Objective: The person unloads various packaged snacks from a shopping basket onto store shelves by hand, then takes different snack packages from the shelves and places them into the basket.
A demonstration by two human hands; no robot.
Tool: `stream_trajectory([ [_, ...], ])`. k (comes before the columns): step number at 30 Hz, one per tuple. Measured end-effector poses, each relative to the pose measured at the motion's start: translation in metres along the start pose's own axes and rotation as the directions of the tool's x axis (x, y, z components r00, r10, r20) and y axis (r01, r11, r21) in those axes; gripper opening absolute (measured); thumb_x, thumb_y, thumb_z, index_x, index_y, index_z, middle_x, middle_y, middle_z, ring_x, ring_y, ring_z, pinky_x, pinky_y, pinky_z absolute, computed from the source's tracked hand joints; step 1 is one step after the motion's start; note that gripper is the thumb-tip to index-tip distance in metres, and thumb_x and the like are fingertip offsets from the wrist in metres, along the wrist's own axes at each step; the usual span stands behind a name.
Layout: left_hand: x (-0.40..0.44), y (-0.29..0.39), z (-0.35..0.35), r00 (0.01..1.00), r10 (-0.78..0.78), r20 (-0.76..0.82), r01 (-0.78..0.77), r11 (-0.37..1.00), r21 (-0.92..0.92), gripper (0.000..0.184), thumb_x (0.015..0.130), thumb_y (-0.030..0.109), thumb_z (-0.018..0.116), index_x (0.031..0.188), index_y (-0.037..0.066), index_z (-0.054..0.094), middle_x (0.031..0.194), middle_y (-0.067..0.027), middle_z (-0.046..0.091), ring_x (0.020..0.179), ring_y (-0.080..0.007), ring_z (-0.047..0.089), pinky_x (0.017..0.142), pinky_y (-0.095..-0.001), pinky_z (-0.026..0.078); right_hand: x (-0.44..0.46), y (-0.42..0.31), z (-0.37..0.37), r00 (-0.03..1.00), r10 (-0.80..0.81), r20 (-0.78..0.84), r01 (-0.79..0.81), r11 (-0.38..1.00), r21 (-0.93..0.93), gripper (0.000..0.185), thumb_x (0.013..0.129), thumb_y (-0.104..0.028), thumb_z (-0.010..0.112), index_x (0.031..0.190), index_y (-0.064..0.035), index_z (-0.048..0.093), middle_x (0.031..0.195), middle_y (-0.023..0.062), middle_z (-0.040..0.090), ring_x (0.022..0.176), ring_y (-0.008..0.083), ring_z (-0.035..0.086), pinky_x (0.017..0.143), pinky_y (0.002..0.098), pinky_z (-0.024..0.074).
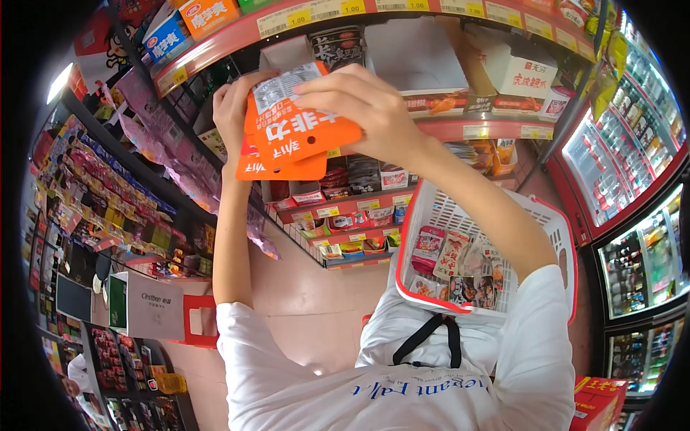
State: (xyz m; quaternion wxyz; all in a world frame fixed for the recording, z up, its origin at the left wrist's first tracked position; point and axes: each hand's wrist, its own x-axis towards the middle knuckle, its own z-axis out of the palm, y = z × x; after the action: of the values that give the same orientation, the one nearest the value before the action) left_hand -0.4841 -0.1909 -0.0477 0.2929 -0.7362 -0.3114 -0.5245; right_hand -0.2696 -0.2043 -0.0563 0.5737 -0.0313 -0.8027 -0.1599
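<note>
I find the orange packets [341, 133] held up in front of the shelf rack [431, 128], toward its left end. At least two flat pouches overlap, fanned slightly and tilted. Their faces are glossy orange with large white characters; the front one carries a pale panel of small print near its upper edge. Each of two packets shows a round hanging hole close to its lower edge.

My left hand [237, 108] is closed on the packets' upper left side. My right hand [366, 108] grips the front packet from the upper right, fingertips beside the printed panel. The hands are apart, with the packets between them.

Containers noted: a white slatted basket [558, 237] with a red rim, beside my right forearm. Inside lie a pink packet [429, 243], pale packets with red characters [451, 253] and dark packets [474, 292]. On the rack, behind my hands, an open carton [282, 57] has a black package [338, 44] at its right side. Right of it sits a larger open carton [417, 57] with a pale interior. A white box with red characters [523, 77] sits near the rack's right end. Lower tiers hold small packets [352, 221] in rows.
</note>
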Motion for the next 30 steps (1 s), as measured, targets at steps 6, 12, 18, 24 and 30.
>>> stream_trajectory([
  [6,0.01,0.063,0.0,0.953,-0.269,0.139,0.297,0.919,-0.258,0.028,0.073,0.012,0.07,0.099,0.009,0.06,0.085,-0.011,0.066,0.081,-0.0271,0.064,0.072,-0.0351,0.05,0.003,-0.029,-0.065,0.987,0.153,-0.046,-0.149,0.986,0.07,0.049,0.058,-0.007,0.079,0.104,-0.0091,0.065,0.107,0.0044,0.065,0.097,0.0246,0.06,0.083,0.0348,0.0493],
  [12,0.007,0.156,0.037,0.831,-0.225,0.509,0.519,0.645,-0.561,0.035,0.068,0.021,0.084,0.09,0.0,0.067,0.078,-0.008,0.071,0.071,-0.0167,0.068,0.064,-0.0291,0.052,-0.045,-0.059,-0.112,0.631,0.764,-0.134,-0.573,0.575,0.585,0.049,0.078,-0.008,0.074,0.118,0.0017,0.047,0.111,0.0076,0.058,0.098,0.0122,0.059,0.085,0.0254,0.0491],
  [18,-0.037,0.227,0.113,0.523,-0.03,0.852,0.817,0.3,-0.492,0.043,0.082,0.018,0.074,0.114,-0.001,0.054,0.089,-0.0092,0.07,0.074,-0.0155,0.067,0.07,-0.0297,0.052,-0.133,-0.066,-0.17,0.355,0.925,-0.136,-0.76,0.37,0.535,0.065,0.073,-0.004,0.079,0.124,0.0005,0.038,0.114,0.0104,0.06,0.102,0.0151,0.061,0.087,0.0312,0.052],
  [24,-0.109,0.297,0.197,0.533,0.266,0.803,0.838,-0.031,-0.545,0.056,0.087,0.017,0.071,0.131,0.001,0.041,0.118,-0.0077,0.059,0.104,-0.0124,0.058,0.082,-0.0311,0.052,-0.212,-0.099,-0.229,-0.19,0.976,0.105,-0.721,-0.212,0.66,0.051,0.079,-0.008,0.074,0.123,-0.0031,0.049,0.112,0.0088,0.063,0.096,0.0164,0.064,0.083,0.0309,0.0543],
  [30,-0.133,0.33,0.197,-0.131,0.423,0.896,0.991,0.045,0.123,0.068,0.086,0.045,0.067,0.139,0.013,0.038,0.124,-0.0053,0.057,0.112,-0.0188,0.057,0.09,-0.0372,0.049,-0.266,-0.124,-0.255,-0.453,0.844,0.288,-0.605,-0.528,0.596,0.048,0.082,-0.009,0.071,0.125,-0.0051,0.05,0.114,0.0089,0.063,0.099,0.0167,0.064,0.082,0.0311,0.0542],
])
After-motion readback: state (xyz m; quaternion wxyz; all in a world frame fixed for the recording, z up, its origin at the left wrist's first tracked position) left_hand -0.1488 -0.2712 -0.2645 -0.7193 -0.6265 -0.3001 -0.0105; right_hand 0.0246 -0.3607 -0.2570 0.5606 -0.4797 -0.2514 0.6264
